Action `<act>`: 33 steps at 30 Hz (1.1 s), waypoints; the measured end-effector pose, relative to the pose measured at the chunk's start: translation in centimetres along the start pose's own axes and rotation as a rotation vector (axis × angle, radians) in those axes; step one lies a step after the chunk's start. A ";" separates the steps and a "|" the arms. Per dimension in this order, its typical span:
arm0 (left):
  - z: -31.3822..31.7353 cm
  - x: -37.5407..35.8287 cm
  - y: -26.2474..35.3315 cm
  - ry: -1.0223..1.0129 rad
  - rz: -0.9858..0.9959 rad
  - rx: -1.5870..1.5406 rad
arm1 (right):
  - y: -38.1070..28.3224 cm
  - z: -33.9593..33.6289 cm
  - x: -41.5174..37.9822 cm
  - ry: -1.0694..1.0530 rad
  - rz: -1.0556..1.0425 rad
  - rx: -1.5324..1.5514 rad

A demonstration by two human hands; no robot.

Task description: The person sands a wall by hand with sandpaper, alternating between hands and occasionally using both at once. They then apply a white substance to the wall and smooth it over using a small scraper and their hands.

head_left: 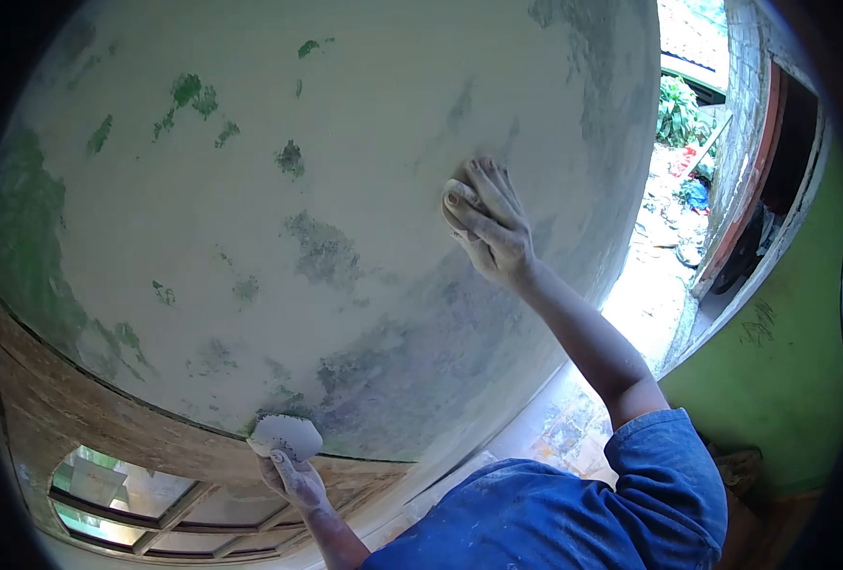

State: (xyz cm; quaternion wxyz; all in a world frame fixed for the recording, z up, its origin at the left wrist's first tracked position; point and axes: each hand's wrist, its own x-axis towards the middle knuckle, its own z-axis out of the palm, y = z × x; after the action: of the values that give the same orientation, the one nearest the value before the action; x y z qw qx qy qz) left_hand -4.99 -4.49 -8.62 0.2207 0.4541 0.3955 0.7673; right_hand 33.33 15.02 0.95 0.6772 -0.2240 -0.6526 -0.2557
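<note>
While the right hand (497,237) pressed it against the upper middle of the pale, patchy wall (383,114), a small pale pad (451,220) showed only at its edge. The thumb lay across it and the other fingers (502,187) rested side by side on the wall, tips nearly together, pinching the pad between them. Near the wall's lower edge, the left hand (300,483) gripped a flat pale piece (286,437), its thumb on the near face; a dark, speckled patch bordered the piece.

Good work there seemed to call for the pad flat on the surface, pressure shared evenly among the fingers, and light, overlapping strokes, since a tilted edge or one hard fingertip could have scored the pale coat. The flat piece was best held level and clear of the wall, so that its rim did not scratch.

Grey blotches (324,250) and green patches (27,228) marked the coat. Below ran a wooden frame with panes (108,380); to the right were a bright opening, a green wall (773,351) and the person's blue sleeve (666,465).

The pad's underside was hidden, as were the left hand's fingers behind the piece. Glare washed out the ground outside, and the round dark border cut off the wall's far edges.
</note>
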 end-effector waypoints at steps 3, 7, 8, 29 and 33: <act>-0.1 0.0 0.0 -0.028 0.000 0.005 | 3.0 0.0 1.9 0.016 -0.065 -0.048; 0.2 0.0 0.0 -0.041 0.003 -0.019 | 5.0 -0.5 8.6 0.193 0.121 -0.054; 0.1 -0.1 -0.1 -0.032 0.010 -0.021 | 5.5 -0.3 10.3 0.273 0.179 0.093; 1.3 0.1 1.3 -0.050 -0.006 -0.066 | 0.4 2.8 15.3 0.063 -0.160 0.128; 1.1 0.1 1.2 -0.065 -0.011 -0.085 | 1.0 1.7 13.7 -0.190 -0.456 -0.136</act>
State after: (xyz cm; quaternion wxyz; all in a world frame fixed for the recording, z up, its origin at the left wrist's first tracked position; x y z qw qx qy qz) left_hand -4.02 -4.70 -7.28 0.2568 0.4670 0.3574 0.7670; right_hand 32.86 16.12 14.74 0.5212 -0.1391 -0.7281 -0.4229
